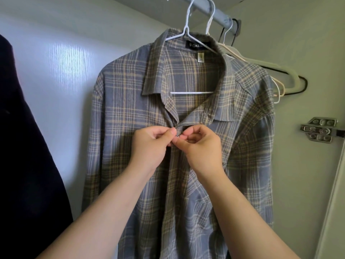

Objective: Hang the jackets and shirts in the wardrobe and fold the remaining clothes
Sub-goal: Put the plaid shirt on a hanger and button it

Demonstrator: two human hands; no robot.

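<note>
Head view: you are doing up the top button of a shirt that already hangs in the wardrobe.
Nearest to you, your left hand (153, 141) pinches one front edge of the shirt (130, 109) between thumb and curled fingers. Your right hand (201, 144) pinches the other edge, touching the left at a small button (177, 135). Whether the button is through its hole cannot be told. The step looks like fastening the shirt so it stays on the hanger (192, 92). Next, you would seat the button fully, let go with both hands and check that the collar sits evenly. Behind, the hanger hooks over the rail (220, 14), with spare hangers (280, 71) just beside it and a dark garment (28, 146) at the left.
</note>
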